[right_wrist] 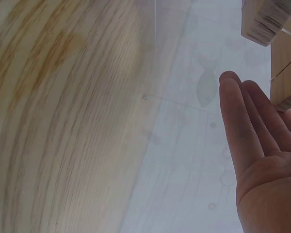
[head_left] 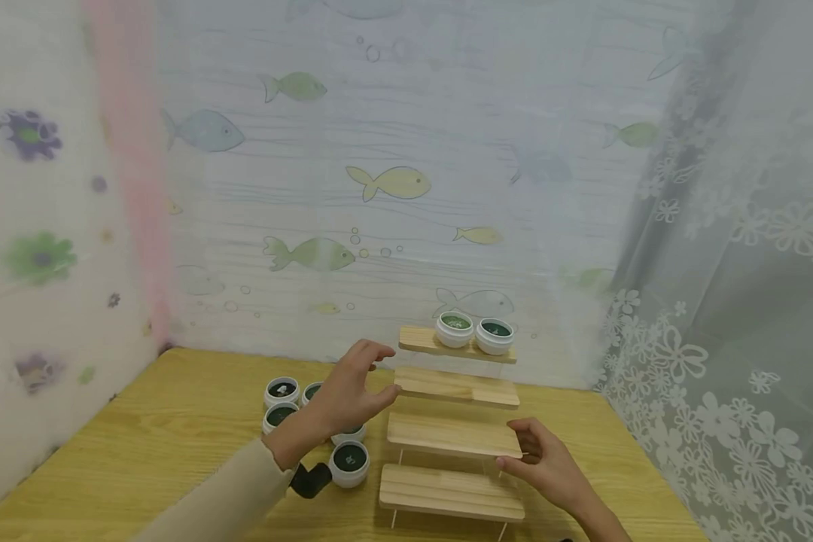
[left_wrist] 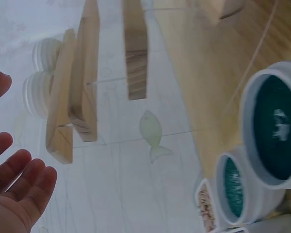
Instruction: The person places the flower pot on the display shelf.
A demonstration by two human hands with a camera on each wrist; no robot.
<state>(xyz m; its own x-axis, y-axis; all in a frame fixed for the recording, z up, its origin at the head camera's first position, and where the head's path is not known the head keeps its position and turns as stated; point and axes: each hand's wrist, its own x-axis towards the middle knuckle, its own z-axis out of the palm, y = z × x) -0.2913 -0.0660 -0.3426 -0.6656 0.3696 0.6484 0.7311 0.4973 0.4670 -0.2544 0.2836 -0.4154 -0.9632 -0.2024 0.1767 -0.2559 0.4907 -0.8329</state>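
Observation:
A wooden stepped rack stands on the table, with a top board point(head_left: 416, 341), a second board point(head_left: 447, 385), a third board point(head_left: 447, 435) and a bottom board point(head_left: 447, 491). Two small round white jars sit on the top board, one with a light green top point(head_left: 455, 331) and one with a dark green top point(head_left: 494, 338). My left hand point(head_left: 352, 388) is at the left ends of the upper two boards, fingers parted and holding nothing. At the third board's right end is my right hand point(head_left: 545, 463), thumb at the front edge and fingers by the back corner; the right wrist view shows these fingers point(right_wrist: 242, 116) fairly straight.
Left of the rack, several more white jars stand on the table point(head_left: 196, 399), including a dark green one point(head_left: 348, 461), partly behind my left arm. A black piece point(head_left: 310, 479) shows by the left wrist. Fish-printed sheeting point(head_left: 393, 226) hangs behind; a flowered curtain point(head_left: 718, 421) borders the right.

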